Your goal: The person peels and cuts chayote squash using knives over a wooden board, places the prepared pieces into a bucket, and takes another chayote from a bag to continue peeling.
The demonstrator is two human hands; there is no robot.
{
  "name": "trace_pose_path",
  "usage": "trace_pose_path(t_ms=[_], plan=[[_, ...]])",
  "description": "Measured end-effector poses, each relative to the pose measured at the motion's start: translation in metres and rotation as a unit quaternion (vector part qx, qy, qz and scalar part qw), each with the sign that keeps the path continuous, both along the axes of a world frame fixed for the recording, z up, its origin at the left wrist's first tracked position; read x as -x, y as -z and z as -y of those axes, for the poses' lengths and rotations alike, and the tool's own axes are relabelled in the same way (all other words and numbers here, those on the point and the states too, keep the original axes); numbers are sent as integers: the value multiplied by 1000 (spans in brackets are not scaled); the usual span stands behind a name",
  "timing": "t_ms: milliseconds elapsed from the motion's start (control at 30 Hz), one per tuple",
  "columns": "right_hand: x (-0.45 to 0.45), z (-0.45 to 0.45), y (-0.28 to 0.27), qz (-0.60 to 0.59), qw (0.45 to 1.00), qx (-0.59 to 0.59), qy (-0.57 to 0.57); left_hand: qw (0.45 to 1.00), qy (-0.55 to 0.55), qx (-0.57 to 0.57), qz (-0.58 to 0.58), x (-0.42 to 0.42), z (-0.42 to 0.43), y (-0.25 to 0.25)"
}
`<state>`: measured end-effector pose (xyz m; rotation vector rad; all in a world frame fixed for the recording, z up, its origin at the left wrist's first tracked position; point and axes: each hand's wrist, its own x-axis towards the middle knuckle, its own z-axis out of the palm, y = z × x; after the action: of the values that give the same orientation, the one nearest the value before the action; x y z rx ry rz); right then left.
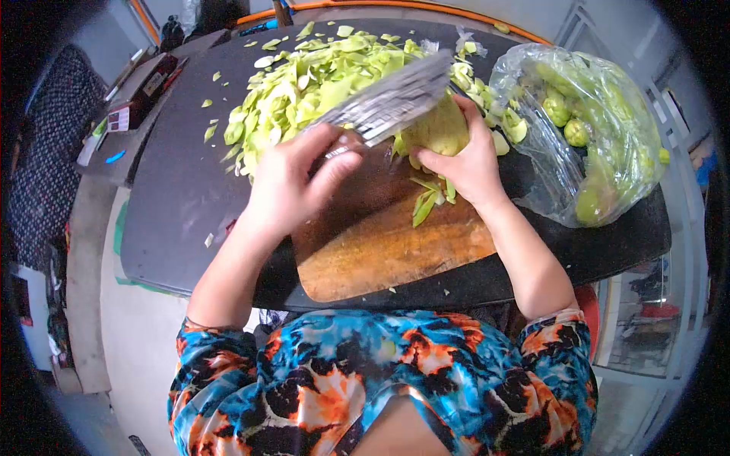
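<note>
My left hand [293, 178] is closed around the handle of a cleaver. The broad grey blade of the cleaver [399, 95] is smeared by motion and slants up to the right, close to a large yellow-green vegetable [441, 129]. My right hand [473, 161] grips that vegetable from its right side, thumb in front, above the far end of the wooden cutting board [388, 243]. Thin green strips [426, 204] lie on the board below it. Behind the blade spreads a wide heap of pale green slices [293, 99].
A clear plastic bag [631, 114] with several green knobby vegetables [576, 132] lies right of the board. Everything rests on a dark table [175, 190], with stray slices near its left part. A bench with boxes [141, 95] stands at the left. An orange pipe [395, 4] runs behind.
</note>
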<state>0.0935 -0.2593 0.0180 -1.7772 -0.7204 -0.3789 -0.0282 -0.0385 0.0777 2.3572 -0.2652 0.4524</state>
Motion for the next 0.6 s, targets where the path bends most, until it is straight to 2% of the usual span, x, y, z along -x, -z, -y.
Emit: trace_pose_path(t_ms=[100, 133, 167, 267, 400, 500, 533, 567, 600], plan=[[-4, -2, 4, 32, 998, 51, -34, 992, 56, -76, 82, 10, 15, -5], [-1, -2, 2, 128, 981, 143, 10, 991, 94, -62, 69, 10, 17, -4], [1, -1, 0, 227, 946, 221, 62, 989, 80, -93, 80, 10, 19, 2], [-1, 0, 11, 243, 948, 200, 38, 987, 81, -125, 62, 13, 23, -1], [2, -3, 12, 191, 968, 164, -1, 988, 84, -120, 48, 14, 23, 0], [4, -2, 5, 294, 931, 214, 18, 991, 86, -96, 24, 14, 21, 0], [7, -5, 3, 261, 945, 195, -4, 993, 85, -85, 15, 14, 18, 1], [12, -4, -5, 154, 965, 212, -32, 995, 74, -72, 15, 12, 15, 4], [13, -5, -10, 55, 986, 150, -34, 996, 41, -76, -13, 9, 10, 3]])
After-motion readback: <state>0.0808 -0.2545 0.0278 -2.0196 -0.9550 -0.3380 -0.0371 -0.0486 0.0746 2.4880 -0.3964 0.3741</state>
